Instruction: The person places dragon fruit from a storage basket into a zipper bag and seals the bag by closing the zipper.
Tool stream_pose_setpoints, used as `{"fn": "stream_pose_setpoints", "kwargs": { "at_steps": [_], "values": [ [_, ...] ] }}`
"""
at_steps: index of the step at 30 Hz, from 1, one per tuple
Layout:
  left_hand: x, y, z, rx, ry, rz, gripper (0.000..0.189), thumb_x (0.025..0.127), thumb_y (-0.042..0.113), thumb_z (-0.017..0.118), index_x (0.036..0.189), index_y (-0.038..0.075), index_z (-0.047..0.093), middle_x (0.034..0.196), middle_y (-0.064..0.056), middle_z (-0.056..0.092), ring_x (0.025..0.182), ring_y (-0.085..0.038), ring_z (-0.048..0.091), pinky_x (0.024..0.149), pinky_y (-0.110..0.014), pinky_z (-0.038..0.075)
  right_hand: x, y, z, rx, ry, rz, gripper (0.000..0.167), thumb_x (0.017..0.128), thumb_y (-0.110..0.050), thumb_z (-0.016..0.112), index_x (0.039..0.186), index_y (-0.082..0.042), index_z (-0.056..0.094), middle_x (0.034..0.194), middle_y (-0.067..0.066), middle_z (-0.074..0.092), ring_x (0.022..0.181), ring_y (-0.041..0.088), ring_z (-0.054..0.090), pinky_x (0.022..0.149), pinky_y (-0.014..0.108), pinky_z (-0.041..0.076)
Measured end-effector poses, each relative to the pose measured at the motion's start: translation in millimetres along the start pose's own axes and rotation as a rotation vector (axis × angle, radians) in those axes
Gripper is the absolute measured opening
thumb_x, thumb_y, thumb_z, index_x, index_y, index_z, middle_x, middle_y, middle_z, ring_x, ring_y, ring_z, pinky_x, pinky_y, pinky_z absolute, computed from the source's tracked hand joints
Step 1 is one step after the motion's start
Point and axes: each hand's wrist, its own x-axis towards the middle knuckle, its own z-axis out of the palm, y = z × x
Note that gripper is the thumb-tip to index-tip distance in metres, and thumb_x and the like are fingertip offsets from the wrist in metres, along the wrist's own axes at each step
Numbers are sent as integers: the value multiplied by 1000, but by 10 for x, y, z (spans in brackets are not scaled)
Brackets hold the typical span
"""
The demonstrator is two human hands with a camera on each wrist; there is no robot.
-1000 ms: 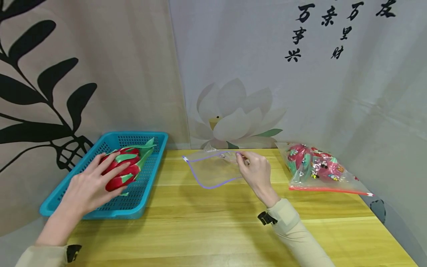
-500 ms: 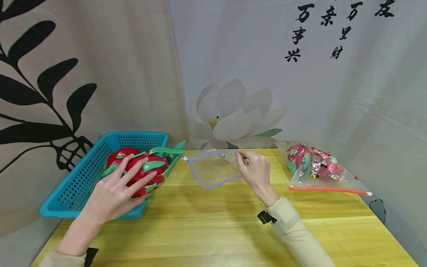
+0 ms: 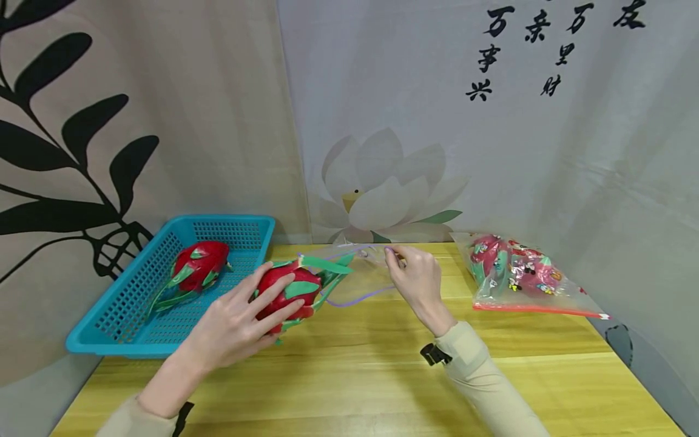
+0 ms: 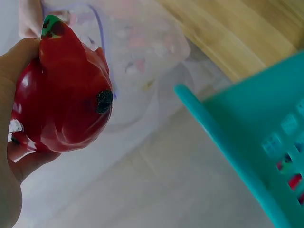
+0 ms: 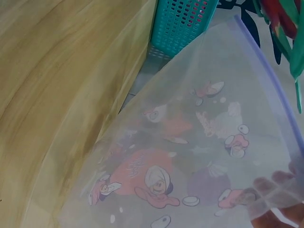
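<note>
A red and green dragon fruit (image 3: 289,291), glossy in the left wrist view, is gripped by my left hand (image 3: 232,328) between the basket and the bag. Its green leafy tips reach over the mouth of a clear zip bag (image 3: 360,285) with a purple rim. My right hand (image 3: 415,279) pinches that rim at its right side. Cartoon prints show on the zip bag (image 5: 166,166) in the right wrist view. Another dragon fruit (image 3: 202,265) lies in the blue basket (image 3: 131,350) at the left.
A second zip bag (image 3: 508,273) with a red seal lies at the right of the wooden table (image 3: 349,388), with red and green things inside. Behind the table hangs a printed curtain (image 3: 382,91).
My left hand has lifted the dragon fruit out of the basket and carried it right to the bag's mouth. My right hand has stayed almost still on the rim.
</note>
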Motion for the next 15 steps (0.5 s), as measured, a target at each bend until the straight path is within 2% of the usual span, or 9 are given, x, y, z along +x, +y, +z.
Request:
{"fn": "stream_pose_setpoints", "kwargs": {
  "at_steps": [3, 5, 7, 10, 12, 15],
  "values": [
    [57, 45, 65, 0, -7, 35, 49, 101, 40, 24, 118, 20, 66, 124, -16, 61, 106, -47, 58, 71, -46, 59, 1, -10, -4, -2, 5, -4, 18, 89, -16, 62, 83, -8, 77, 70, 7, 73, 47, 12, 60, 41, 17, 35],
    [90, 70, 99, -5, -18, 42, 38, 98, 41, 41, 119, 20, 65, 125, -16, 61, 107, -47, 58, 74, -46, 58, 1, -20, -9, -2, 4, -8, 18, 89, -16, 62, 83, -8, 77, 70, 7, 73, 46, 11, 59, 40, 17, 34],
    [123, 93, 128, -5, -24, 39, 38, 88, 41, 61, 120, 21, 65, 126, -15, 61, 108, -47, 58, 74, -45, 59, -1, -28, -8, -3, 2, -12, 18, 89, -16, 62, 84, -7, 77, 71, 7, 73, 45, 11, 58, 40, 16, 32],
    [176, 122, 165, -8, -25, 15, 63, 63, 41, 84, 120, 22, 65, 129, -15, 60, 110, -47, 58, 72, -44, 59, -9, -45, -10, 1, 2, -23, 17, 88, -15, 62, 83, -7, 76, 70, 7, 73, 46, 11, 58, 40, 16, 33],
    [206, 137, 192, -10, -16, -1, 69, 57, 41, 88, 119, 22, 65, 129, -14, 60, 110, -47, 59, 70, -43, 59, -18, -59, -10, 6, 3, -30, 16, 88, -15, 63, 82, -7, 76, 70, 6, 73, 47, 11, 60, 40, 16, 35],
    [240, 147, 236, -12, -4, -11, 72, 54, 41, 89, 119, 22, 65, 128, -15, 60, 108, -47, 60, 68, -43, 59, -32, -82, -9, 6, 4, -37, 16, 87, -15, 63, 81, -8, 76, 71, 6, 73, 52, 12, 65, 42, 20, 42]
  ]
}}
